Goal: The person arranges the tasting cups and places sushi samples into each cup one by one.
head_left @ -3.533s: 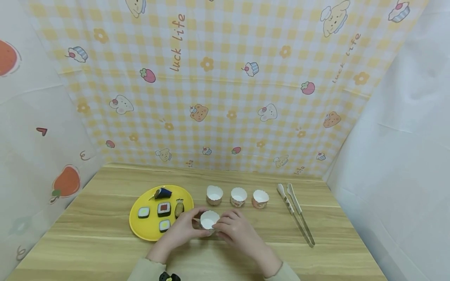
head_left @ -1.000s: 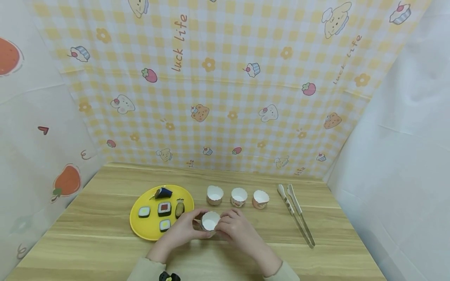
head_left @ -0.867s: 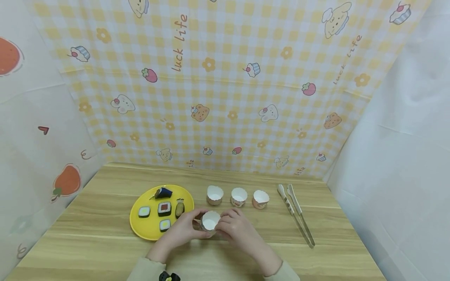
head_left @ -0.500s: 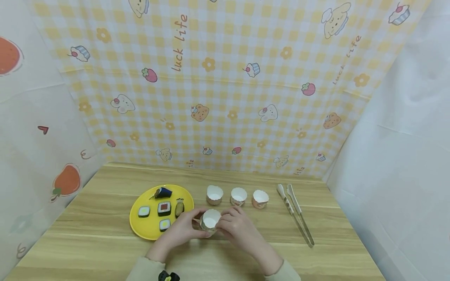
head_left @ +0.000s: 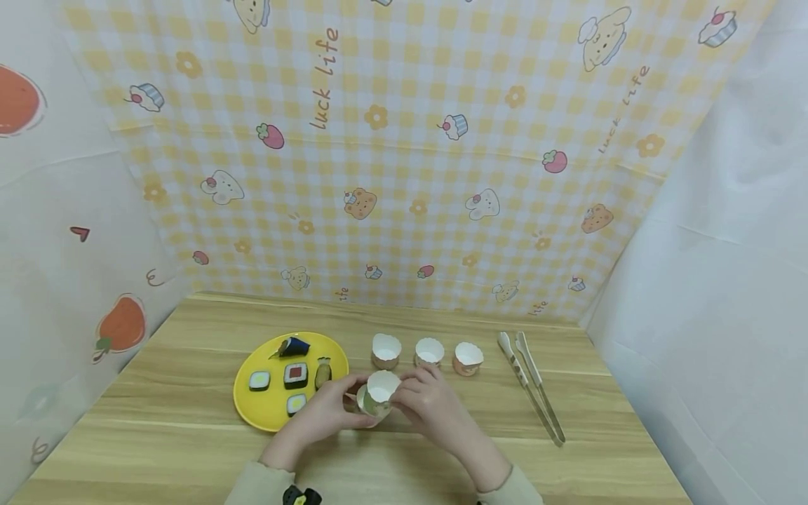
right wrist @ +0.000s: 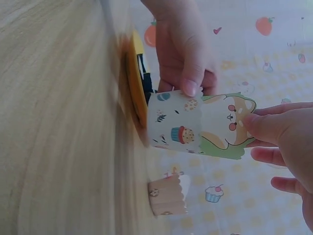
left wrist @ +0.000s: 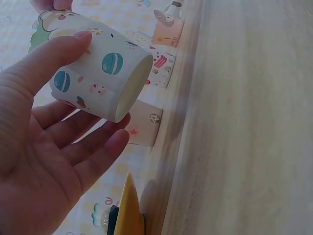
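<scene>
Two nested paper baking cups are between my hands above the table. The outer white cup point(right wrist: 168, 120), printed with cupcakes and macarons, is gripped by my left hand point(head_left: 328, 408), thumb on one side and fingers on the other. Part-way out of its mouth stands a green cup with a dog print point(right wrist: 227, 122). My right hand point(head_left: 435, 412) pinches that inner cup at its rim, as the right wrist view shows. The lower part of the inner cup is hidden inside the outer one.
Three paper cups, one at the left point(head_left: 386, 351), one in the middle point(head_left: 429, 348) and one at the right point(head_left: 468, 358), stand in a row behind. A yellow plate point(head_left: 252, 414) with several toy sushi pieces lies left. Tongs point(head_left: 533, 386) lie right.
The inner cup has risen out of the outer cup, so its green side now shows above the rim. My right hand has moved slightly up with it; the left hand stays nearly still.
</scene>
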Action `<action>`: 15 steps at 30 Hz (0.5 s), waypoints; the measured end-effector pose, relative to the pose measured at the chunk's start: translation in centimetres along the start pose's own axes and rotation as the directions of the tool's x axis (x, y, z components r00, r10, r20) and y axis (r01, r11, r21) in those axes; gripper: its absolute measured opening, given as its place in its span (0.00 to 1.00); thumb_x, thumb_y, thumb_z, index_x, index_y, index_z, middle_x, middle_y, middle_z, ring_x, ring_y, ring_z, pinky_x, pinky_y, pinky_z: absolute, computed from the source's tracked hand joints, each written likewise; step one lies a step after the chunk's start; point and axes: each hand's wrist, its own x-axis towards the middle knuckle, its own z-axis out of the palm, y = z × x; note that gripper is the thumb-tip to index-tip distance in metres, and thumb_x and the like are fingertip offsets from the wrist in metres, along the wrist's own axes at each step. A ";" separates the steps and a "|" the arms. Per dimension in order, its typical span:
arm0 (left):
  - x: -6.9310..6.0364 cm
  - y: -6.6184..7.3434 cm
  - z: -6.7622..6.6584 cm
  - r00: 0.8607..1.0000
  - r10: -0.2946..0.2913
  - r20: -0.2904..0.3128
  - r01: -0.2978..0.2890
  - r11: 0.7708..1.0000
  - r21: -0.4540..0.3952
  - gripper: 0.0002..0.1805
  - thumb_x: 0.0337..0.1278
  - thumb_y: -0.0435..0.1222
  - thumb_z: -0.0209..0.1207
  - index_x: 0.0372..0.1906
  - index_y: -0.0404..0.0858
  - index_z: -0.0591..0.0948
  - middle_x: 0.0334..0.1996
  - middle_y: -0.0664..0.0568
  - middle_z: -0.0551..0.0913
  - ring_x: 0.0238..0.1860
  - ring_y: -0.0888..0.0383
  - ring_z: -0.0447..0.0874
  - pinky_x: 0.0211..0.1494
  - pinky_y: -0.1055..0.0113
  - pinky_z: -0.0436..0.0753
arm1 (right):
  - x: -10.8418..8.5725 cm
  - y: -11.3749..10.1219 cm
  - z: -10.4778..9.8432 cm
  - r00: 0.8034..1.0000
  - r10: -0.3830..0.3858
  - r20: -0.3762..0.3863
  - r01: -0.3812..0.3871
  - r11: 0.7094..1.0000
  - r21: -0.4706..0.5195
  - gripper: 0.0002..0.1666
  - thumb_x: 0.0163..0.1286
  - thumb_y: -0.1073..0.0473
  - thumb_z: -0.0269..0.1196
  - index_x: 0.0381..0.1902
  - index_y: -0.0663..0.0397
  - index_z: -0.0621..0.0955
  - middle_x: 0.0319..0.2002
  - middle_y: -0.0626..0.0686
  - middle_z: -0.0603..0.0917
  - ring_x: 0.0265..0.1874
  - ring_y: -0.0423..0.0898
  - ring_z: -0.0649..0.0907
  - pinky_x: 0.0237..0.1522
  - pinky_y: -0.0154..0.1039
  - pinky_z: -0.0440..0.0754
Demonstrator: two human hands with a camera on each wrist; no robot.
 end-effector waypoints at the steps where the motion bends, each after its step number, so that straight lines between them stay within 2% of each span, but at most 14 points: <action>1: 0.0 0.0 0.0 1.000 -0.003 0.001 0.003 1.000 0.002 0.36 0.44 0.44 0.73 0.61 0.40 0.74 0.47 0.56 0.80 0.47 0.54 0.77 0.48 0.61 0.80 | 0.0 0.0 -0.1 1.000 0.006 0.000 -0.006 1.000 0.005 0.08 0.52 0.63 0.73 0.30 0.48 0.85 0.33 0.42 0.85 0.46 0.46 0.81 0.57 0.47 0.74; 6: 0.0 -0.1 -0.1 1.000 -0.007 0.007 0.007 1.000 -0.001 0.36 0.44 0.45 0.73 0.61 0.43 0.74 0.47 0.58 0.79 0.47 0.54 0.77 0.49 0.61 0.79 | 0.2 0.2 -0.4 1.000 0.020 -0.016 -0.020 1.000 0.015 0.08 0.52 0.63 0.73 0.31 0.49 0.85 0.34 0.43 0.85 0.47 0.46 0.81 0.57 0.46 0.74; 15: -0.1 -0.1 -0.4 1.000 0.012 -0.004 -0.012 1.000 0.008 0.35 0.45 0.44 0.73 0.61 0.44 0.74 0.43 0.57 0.80 0.44 0.55 0.77 0.45 0.66 0.80 | 0.4 0.5 -0.8 0.998 0.007 -0.058 -0.008 1.000 -0.019 0.09 0.51 0.64 0.73 0.31 0.50 0.85 0.33 0.44 0.85 0.44 0.47 0.82 0.55 0.48 0.74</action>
